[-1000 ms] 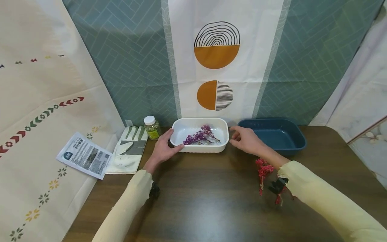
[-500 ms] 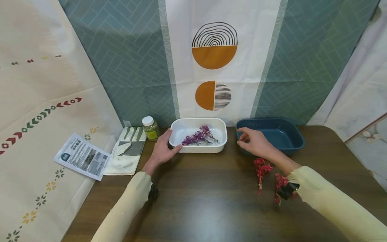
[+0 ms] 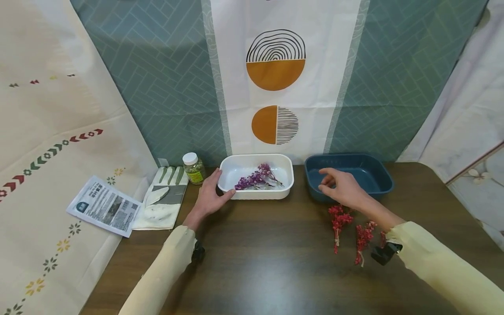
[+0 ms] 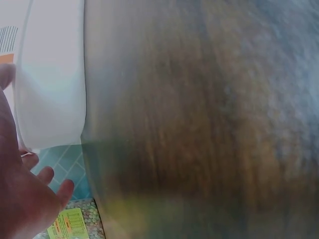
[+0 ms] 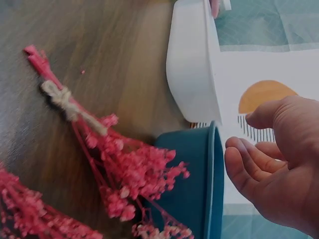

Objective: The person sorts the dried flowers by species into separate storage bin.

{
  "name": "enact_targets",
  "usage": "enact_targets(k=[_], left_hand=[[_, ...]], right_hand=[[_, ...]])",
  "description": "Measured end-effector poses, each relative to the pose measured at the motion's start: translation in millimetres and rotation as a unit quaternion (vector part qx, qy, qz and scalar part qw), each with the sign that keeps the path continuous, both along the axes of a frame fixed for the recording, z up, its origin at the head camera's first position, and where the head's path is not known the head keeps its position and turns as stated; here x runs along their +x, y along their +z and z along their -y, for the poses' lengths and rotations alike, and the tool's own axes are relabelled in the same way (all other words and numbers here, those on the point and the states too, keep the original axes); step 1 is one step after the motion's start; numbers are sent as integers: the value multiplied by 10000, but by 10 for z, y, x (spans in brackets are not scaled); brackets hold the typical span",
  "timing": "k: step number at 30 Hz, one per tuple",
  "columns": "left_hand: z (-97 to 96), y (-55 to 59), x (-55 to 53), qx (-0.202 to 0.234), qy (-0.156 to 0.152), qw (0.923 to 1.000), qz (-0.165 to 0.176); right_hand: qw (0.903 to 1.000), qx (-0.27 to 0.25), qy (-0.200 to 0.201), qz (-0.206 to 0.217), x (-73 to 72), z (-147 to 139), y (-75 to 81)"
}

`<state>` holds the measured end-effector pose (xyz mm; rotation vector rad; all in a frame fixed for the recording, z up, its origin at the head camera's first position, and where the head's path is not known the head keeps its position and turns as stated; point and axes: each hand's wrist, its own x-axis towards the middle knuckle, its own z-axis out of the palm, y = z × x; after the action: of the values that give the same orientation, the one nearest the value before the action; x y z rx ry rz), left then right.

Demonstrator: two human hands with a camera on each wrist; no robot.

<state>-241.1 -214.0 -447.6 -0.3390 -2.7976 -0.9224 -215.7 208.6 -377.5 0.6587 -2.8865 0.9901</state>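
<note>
My left hand rests against the left end of a white plastic tub, thumb at the front rim, fingers spread along the side. In the left wrist view the fingers look relaxed beside the tub. A purple dried flower bunch lies inside it. My right hand, fingers loosely bent with nothing between them, hovers over the near left side of a blue tub. Pinkish-red dried flower bunches lie on the table below my right forearm; twine ties the stems of one.
Left of the white tub stands a white-lidded jar with a yellow-green label. Beside it lie folded white, grey and green gloves and a printed packet. Patterned cloths hang behind and at the sides of the wooden table.
My right hand has moved right, away from the white tub to over the blue one, uncovering more of the red flowers. My left hand has stayed at the white tub. The view has shifted slightly.
</note>
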Motion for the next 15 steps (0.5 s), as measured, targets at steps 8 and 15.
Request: enact_targets(k=[8, 15], left_hand=[[0, -12, 11, -26, 18, 10000, 61], [-21, 4, 60, 173, 415, 9962, -745]], right_hand=[[9999, -48, -164, 17, 69, -210, -7], [9987, -17, -422, -289, 129, -481, 55]])
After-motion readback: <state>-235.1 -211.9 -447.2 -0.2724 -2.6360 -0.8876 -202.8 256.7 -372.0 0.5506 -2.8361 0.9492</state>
